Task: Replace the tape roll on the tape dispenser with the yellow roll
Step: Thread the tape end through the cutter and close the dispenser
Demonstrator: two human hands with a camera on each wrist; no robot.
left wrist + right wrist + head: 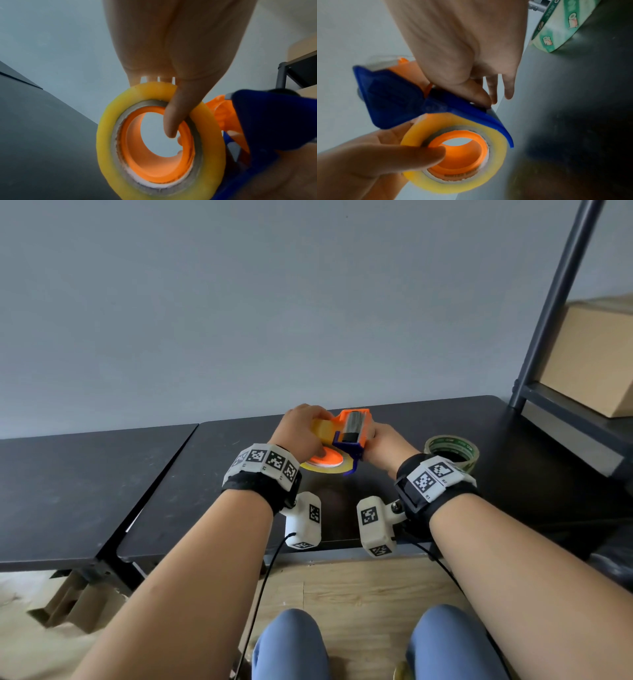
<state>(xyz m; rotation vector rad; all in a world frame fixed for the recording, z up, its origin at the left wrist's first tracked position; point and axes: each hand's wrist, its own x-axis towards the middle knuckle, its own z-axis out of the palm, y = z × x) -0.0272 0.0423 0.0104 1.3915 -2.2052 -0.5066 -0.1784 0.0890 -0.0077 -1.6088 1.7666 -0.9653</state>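
A yellow roll (109, 136) is held on the orange hub (142, 165) of the tape dispenser (352, 433), above the black desk (178, 501). It is gripped by the left hand (301, 431), thumb hooked into the core; the blue frame is clasped by the right hand (383, 448). The translucent, glossy roll is judged light and stiff, best taken by rim and core. A green-printed roll (451, 450) lies nearby.

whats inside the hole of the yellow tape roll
The dispenser's orange hub fills the yellow roll; the left hand's thumb hooks into it. How deep the hub reaches is hidden.
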